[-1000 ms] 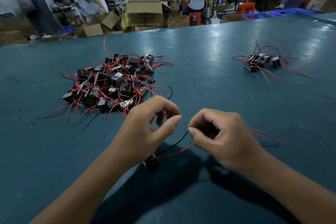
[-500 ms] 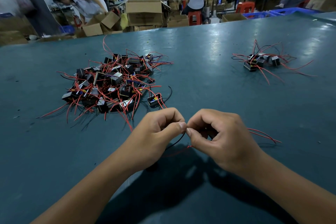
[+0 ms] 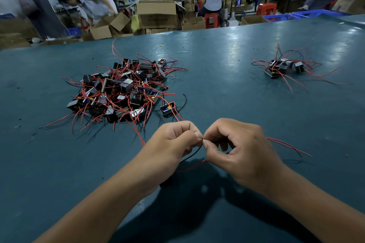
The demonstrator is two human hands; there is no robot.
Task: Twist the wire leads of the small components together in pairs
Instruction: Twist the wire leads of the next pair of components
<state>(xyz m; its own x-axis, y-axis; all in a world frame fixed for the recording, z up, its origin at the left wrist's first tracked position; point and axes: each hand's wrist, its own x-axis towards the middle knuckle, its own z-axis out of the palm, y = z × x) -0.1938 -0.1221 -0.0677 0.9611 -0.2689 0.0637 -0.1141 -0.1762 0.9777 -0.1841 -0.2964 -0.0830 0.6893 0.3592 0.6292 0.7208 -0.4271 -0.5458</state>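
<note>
Nearest me, the person's bare left hand (image 3: 173,144) and right hand (image 3: 241,150) are meeting fingertip to fingertip above the smooth, glossy teal tabletop (image 3: 227,89), each pinching the thin black insulated wire lead (image 3: 192,155) where they touch. That lead is curving down and under the left hand; a thin red wire lead (image 3: 192,166) is lying just below it on the table. Two more slim red leads (image 3: 288,146) are trailing out from behind the right hand. Just beyond sits one small black box-shaped component (image 3: 167,109), alone beside the big tangled heap of black boxy components with red wires (image 3: 122,89). Well apart, far right, a smaller cluster of the same components (image 3: 282,68) is resting, perhaps five; I cannot count exactly. Brown cardboard boxes (image 3: 157,14) are standing behind the table.
</note>
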